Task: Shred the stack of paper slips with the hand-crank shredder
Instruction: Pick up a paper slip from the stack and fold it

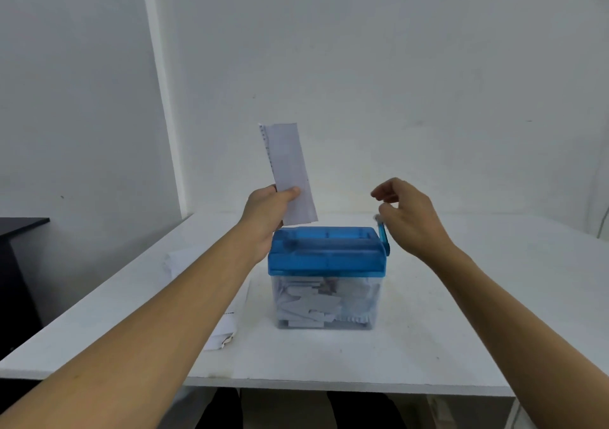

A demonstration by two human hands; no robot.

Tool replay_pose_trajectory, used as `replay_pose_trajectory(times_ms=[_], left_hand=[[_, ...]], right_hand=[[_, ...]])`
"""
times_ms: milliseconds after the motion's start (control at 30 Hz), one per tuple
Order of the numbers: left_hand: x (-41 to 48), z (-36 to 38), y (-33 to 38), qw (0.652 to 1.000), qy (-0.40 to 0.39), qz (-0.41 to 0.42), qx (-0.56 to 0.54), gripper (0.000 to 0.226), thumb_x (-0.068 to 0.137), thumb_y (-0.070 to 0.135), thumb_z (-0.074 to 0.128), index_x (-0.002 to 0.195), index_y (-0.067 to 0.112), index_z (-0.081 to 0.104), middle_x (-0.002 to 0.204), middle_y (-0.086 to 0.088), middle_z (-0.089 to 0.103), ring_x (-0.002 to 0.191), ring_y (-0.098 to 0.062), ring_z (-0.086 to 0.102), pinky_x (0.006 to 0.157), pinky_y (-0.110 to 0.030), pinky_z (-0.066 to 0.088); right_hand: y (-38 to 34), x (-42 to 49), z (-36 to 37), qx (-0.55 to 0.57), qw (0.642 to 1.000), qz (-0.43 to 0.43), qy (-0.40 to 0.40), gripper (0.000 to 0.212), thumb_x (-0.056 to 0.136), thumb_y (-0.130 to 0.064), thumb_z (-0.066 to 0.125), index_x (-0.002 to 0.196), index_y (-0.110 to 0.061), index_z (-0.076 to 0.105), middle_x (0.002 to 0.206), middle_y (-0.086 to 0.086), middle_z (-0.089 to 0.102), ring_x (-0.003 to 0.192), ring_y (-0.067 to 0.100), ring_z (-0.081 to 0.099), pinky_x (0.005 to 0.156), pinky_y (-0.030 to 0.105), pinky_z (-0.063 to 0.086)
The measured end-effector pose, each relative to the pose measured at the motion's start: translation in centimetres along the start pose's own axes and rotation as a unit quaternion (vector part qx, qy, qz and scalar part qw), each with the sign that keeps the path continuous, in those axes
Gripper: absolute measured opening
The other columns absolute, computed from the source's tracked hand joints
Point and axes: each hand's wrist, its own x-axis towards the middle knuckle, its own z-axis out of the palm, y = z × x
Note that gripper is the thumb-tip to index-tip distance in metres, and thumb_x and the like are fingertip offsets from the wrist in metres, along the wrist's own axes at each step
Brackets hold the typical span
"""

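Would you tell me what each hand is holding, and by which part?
The left hand pinches the long white paper slip near its lower end. The right hand is at the knob of the blue plastic crank; a grip cannot be told.

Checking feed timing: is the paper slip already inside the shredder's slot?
No, the left hand holds the slip upright above the shredder, with its whole lower edge showing.

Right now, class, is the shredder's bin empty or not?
Not empty. White shreds show through the clear bin, piled most of the way up to the blue lid.
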Motion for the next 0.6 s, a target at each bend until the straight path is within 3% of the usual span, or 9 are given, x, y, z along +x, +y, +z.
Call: replay_pose_trajectory(times_ms=[133, 300, 433, 600], left_hand=[[0.1, 0.2, -0.9, 0.999, 0.008, 0.004, 0.047, 0.024, 0.099, 0.026, 0.064, 0.122, 0.018, 0.064, 0.119, 0.0, 0.069, 0.11, -0.024, 0.064, 0.1, -0.039, 0.054], [-0.3, 0.2, -1.0, 0.998, 0.002, 0.024, 0.059, 0.022, 0.099, 0.026, 0.065, 0.119, 0.019, 0.065, 0.117, 0.002, 0.069, 0.11, -0.022, 0.065, 0.098, -0.038, 0.055], [-0.5, 0.7, -1.0, 0.995, -0.005, 0.055, 0.087, 0.03, 0.098, 0.026, 0.064, 0.127, 0.017, 0.063, 0.117, 0.005, 0.068, 0.108, -0.017, 0.064, 0.087, -0.025, 0.054], [-0.9, 1.0, -1.3, 0.989, -0.022, 0.077, 0.127, 0.027, 0.099, 0.025, 0.063, 0.126, 0.021, 0.062, 0.111, 0.01, 0.067, 0.094, -0.005, 0.062, 0.072, -0.014, 0.048]], right_hand=[[2.1, -0.6, -0.1, -0.004, 0.999, 0.011, -0.035, 0.03, 0.1, -0.009, 0.041, 0.123, -0.016, 0.06, 0.119, -0.003, 0.061, 0.108, 0.015, 0.055, 0.087, 0.027, 0.042], [3.7, -1.0, 0.6, -0.014, 1.0, 0.013, -0.001, 0.04, 0.1, -0.002, 0.034, 0.125, -0.019, 0.059, 0.126, -0.004, 0.061, 0.118, 0.015, 0.053, 0.098, 0.028, 0.043], [4.8, -1.3, 0.8, -0.027, 0.999, -0.001, 0.017, 0.052, 0.092, 0.008, 0.035, 0.129, -0.022, 0.056, 0.133, -0.005, 0.058, 0.125, 0.014, 0.049, 0.107, 0.035, 0.042], [5.5, -2.2, 0.9, -0.068, 0.998, 0.0, -0.01, 0.062, 0.084, 0.013, 0.046, 0.135, -0.024, 0.051, 0.139, -0.005, 0.054, 0.13, 0.016, 0.046, 0.106, 0.031, 0.038]])
